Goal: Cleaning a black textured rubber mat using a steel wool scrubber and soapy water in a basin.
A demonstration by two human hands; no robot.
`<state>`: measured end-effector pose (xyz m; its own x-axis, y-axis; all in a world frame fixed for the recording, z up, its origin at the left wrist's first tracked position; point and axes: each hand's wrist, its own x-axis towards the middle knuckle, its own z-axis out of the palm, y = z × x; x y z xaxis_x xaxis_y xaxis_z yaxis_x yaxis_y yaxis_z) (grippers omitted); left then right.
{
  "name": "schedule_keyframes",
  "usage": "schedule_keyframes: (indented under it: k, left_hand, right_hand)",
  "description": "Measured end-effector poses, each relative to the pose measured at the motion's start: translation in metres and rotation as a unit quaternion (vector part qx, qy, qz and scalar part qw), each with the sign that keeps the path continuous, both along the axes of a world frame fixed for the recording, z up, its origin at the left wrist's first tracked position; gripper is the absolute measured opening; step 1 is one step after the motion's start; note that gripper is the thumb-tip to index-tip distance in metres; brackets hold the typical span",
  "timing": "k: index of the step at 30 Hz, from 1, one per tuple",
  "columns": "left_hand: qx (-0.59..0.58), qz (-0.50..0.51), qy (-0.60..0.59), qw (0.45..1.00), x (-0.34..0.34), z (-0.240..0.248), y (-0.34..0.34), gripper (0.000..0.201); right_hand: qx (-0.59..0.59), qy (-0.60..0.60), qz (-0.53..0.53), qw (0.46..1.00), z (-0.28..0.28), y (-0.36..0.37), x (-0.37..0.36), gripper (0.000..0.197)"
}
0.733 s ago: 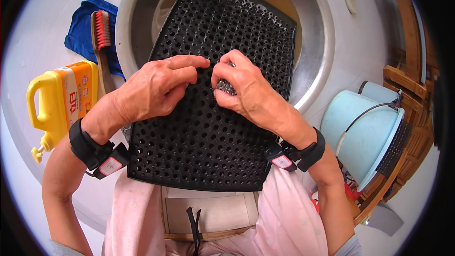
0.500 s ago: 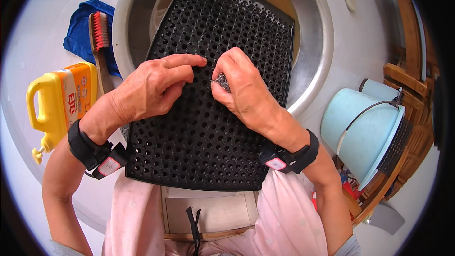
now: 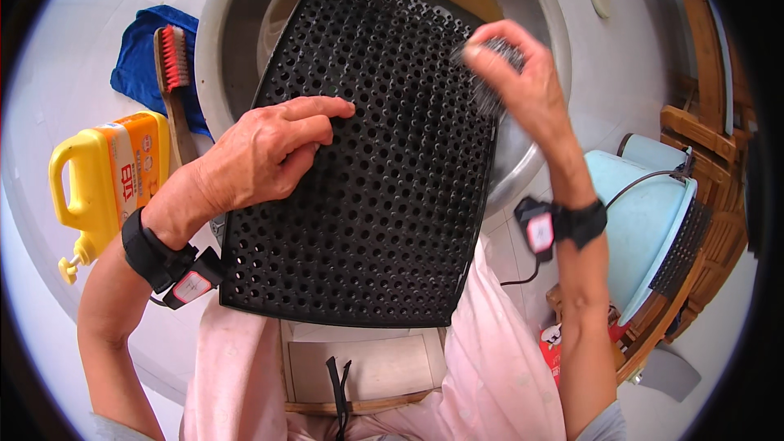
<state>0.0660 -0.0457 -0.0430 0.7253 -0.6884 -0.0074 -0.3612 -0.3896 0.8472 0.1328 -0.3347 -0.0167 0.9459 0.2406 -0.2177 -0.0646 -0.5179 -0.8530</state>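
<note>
Over the mat [image 3: 367,196], left hand [image 3: 261,155] presses flat; right hand [image 3: 523,82] grips scrubber [image 3: 490,61].

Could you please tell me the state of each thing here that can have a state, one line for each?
black perforated mat: propped tilted, top end over the metal basin.
left hand: flat on the mat, fingers stretched.
right hand: lifted at the mat's right edge, closed on the steel scourer.
steel scourer: gripped, blurred.
metal basin: contents hidden by the mat.
yellow jug: lying on its side.
red-bristled brush: lying unused on a blue cloth.
</note>
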Motion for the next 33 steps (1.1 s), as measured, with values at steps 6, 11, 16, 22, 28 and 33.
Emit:
schedule_keyframes:
  k: [6,11,16,22,28,33]
  left_hand:
    - [-0.025,-0.014,-0.031,0.999,0.004,0.002,-0.010,0.016]
    - [-0.003,-0.010,-0.003,1.000,0.002,0.001,-0.001,0.017]
    - [-0.001,-0.018,-0.024,1.000,0.007,0.008,-0.004,0.018]
    - [0.014,-0.019,-0.017,1.000,0.006,0.006,-0.005,0.019]
    - [0.013,-0.032,-0.027,0.999,0.007,0.007,-0.007,0.020]
    - [0.012,-0.025,-0.022,0.999,0.005,0.007,-0.004,0.020]
  right_hand:
    - [-0.179,-0.137,-0.019,0.974,-0.072,-0.053,0.056,0.040]
    - [-0.134,-0.076,0.023,0.988,-0.093,-0.037,0.057,0.055]
    - [-0.198,-0.102,-0.001,0.975,-0.065,-0.042,0.084,0.057]
    - [-0.231,-0.177,0.127,0.948,-0.112,-0.033,0.086,0.053]
    - [-0.208,-0.155,0.124,0.958,-0.104,-0.047,0.089,0.040]
    - [-0.127,-0.224,0.106,0.961,-0.033,-0.007,0.061,0.032]
